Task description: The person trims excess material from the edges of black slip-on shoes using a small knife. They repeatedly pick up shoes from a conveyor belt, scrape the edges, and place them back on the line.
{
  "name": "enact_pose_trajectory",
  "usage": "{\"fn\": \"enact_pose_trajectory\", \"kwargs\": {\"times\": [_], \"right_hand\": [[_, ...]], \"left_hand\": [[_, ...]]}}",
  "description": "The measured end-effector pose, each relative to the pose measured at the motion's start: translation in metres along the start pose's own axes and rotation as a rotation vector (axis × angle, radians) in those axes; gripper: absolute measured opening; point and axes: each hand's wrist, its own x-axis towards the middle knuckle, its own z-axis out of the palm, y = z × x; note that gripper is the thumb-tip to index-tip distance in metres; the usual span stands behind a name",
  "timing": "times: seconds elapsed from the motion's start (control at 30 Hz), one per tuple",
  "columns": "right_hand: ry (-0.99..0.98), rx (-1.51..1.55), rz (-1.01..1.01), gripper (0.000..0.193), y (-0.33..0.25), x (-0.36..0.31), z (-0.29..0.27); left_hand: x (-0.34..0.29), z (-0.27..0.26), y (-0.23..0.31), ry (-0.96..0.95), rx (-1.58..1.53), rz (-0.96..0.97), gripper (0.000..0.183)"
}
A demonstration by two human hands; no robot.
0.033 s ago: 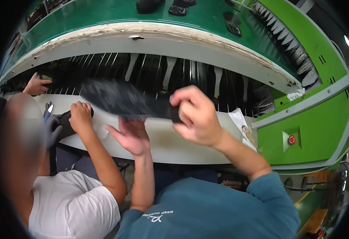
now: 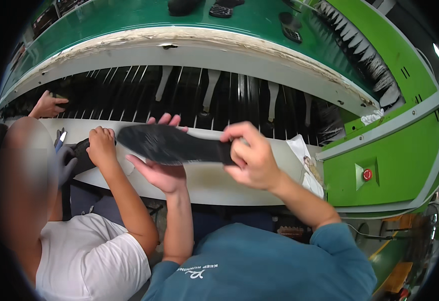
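1. Head view, the thing: a dark shoe sole [image 2: 172, 144] is held up above the near white desk [image 2: 249, 188], with its long axis running left to right, nearly level across the scene. Its broad, rounded end points left and its narrower end points right.
2. Head view, right hand: the right hand [image 2: 254, 158] is closed in a pinch on the narrow end, fingers curled and thumb on the near side. From this hand the sole stretches away to the left.
3. Head view, left hand: the left hand [image 2: 167, 178] is spread wide under the broad end, palm turned up, not gripping. Its fingertips show past the sole's far edge and its thumb lies out to the near left. Whether the palm touches the sole is hidden.
4. Head view, nearness: the right hand is on the sole itself; the left hand is the nearer one to the broad end.
5. Head view, around: a co-worker's hand [image 2: 101, 145] rests on another dark piece [image 2: 83, 155], just left of the broad end. White paper [image 2: 304, 160] lies right of the right hand, and dark rods [image 2: 242, 90] run along the far side.
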Motion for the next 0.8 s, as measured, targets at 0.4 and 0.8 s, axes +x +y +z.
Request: {"fn": "enact_pose_trajectory", "kwargs": {"times": [0.4,0.8], "right_hand": [[0.010,0.246,0.696,0.091,0.011,-0.155,-0.003],[0.369,0.799,0.909,0.069,0.042,-0.184,0.012]], "left_hand": [[-0.017,0.041,-0.118,-0.231,0.423,-0.372,0.050],[0.227,-0.106,-0.192,-0.323,1.637,0.500,0.034]]}}
